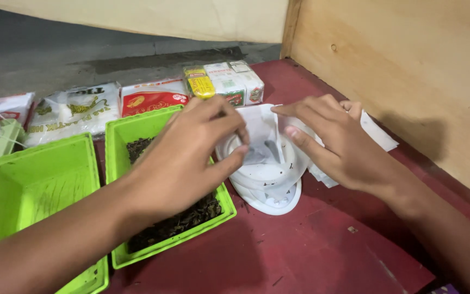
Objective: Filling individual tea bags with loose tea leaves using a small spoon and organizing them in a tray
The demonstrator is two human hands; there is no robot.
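My left hand (pixel 186 158) pinches the left edge of a small white paper bag (pixel 262 139), thumb and fingers closed on it. My right hand (pixel 338 144) holds the bag's right edge, fingers stretched across it. The bag stands open on a small white scale (pixel 270 190) on the dark red table (pixel 311 250). Under my left wrist lies a green tray (pixel 121 141) holding dark loose tea leaves (pixel 180 220).
A second green tray (pixel 33 185) sits at the left, with nothing in it. Printed packets (pixel 74 111) and small boxes (pixel 235 81) line the table's far edge. More white paper bags (pixel 376 133) lie beneath my right hand. A wooden panel (pixel 409 71) walls the right side.
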